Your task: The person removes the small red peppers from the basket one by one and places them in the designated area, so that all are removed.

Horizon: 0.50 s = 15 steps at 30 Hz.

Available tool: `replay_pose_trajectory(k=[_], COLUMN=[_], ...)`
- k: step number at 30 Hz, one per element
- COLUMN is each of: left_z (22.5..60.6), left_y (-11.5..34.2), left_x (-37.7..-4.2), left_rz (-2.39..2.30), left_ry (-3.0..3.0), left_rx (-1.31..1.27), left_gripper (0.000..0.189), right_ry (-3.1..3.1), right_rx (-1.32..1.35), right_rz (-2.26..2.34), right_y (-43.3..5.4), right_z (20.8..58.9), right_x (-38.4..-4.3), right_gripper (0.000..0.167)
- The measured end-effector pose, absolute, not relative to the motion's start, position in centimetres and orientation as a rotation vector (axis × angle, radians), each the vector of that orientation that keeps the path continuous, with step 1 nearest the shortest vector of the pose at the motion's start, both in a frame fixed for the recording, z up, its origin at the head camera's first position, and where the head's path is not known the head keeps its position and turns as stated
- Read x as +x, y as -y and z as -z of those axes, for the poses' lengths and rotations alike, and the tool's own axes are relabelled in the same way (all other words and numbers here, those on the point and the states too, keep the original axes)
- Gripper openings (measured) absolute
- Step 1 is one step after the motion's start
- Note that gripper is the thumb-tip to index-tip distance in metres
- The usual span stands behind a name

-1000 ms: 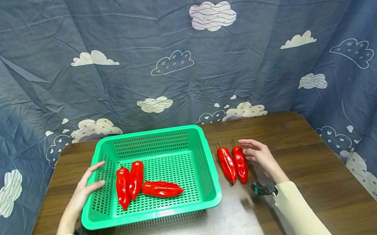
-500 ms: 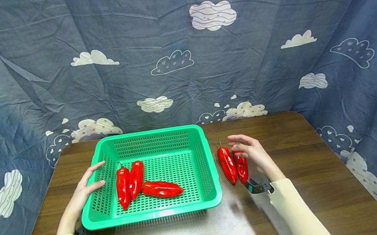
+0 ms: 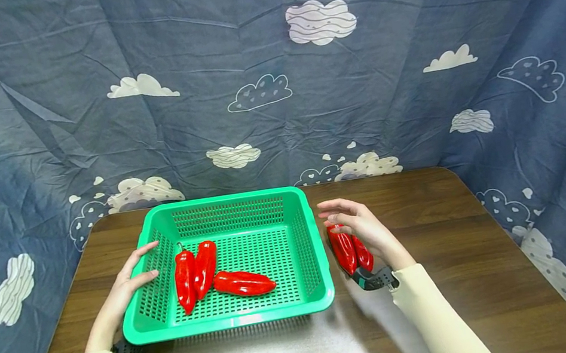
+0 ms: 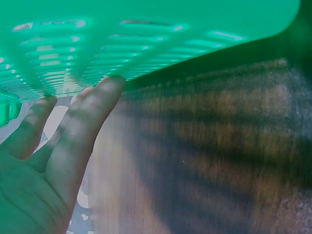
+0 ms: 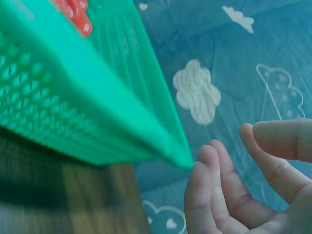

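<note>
The right grip (image 3: 360, 223) is hovering with thumb and fingers spread, partly covering two glossy, tapering red peppers (image 3: 344, 252) that are lying side by side on the wood-grained surface (image 3: 465, 235), just beside the basket. The left grip (image 3: 124, 289) is spreading its fingers at the left rim of the green plastic basket (image 3: 233, 321). On its perforated floor, three shiny elongated peppers (image 3: 243, 283) are resting, one crosswise. Behind, a creased cloud-printed curtain (image 3: 242, 37) is hanging.
</note>
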<state>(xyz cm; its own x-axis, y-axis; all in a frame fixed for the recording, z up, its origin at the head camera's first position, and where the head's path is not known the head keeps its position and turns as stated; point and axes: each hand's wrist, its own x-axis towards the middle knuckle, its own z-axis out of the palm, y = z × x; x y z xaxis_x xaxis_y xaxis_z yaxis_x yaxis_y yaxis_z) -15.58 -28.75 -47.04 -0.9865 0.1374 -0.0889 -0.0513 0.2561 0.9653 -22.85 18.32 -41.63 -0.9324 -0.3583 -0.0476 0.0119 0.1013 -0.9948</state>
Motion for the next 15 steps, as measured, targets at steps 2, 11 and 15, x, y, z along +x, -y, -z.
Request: replay_pose_trajectory(k=[2, 11, 15], left_z=[47.0, 47.2, 47.1], left_y=[28.8, 28.8, 28.8], left_x=[-15.6, -15.7, -15.6], left_rz=[-1.826, -1.843, -1.841], left_ry=[-2.363, -2.380, -2.371], left_rx=[0.081, 0.116, 0.102], left_gripper=[0.060, 0.059, 0.059], right_ry=[-2.084, -2.024, -2.010], right_rx=[-0.363, -0.434, -0.453], right_rz=[1.901, 1.842, 1.833], right_y=[-17.7, -15.5, -14.6], right_z=[41.3, 40.5, 40.2], right_x=[-22.8, -22.9, -22.8], right_gripper=[0.038, 0.040, 0.039])
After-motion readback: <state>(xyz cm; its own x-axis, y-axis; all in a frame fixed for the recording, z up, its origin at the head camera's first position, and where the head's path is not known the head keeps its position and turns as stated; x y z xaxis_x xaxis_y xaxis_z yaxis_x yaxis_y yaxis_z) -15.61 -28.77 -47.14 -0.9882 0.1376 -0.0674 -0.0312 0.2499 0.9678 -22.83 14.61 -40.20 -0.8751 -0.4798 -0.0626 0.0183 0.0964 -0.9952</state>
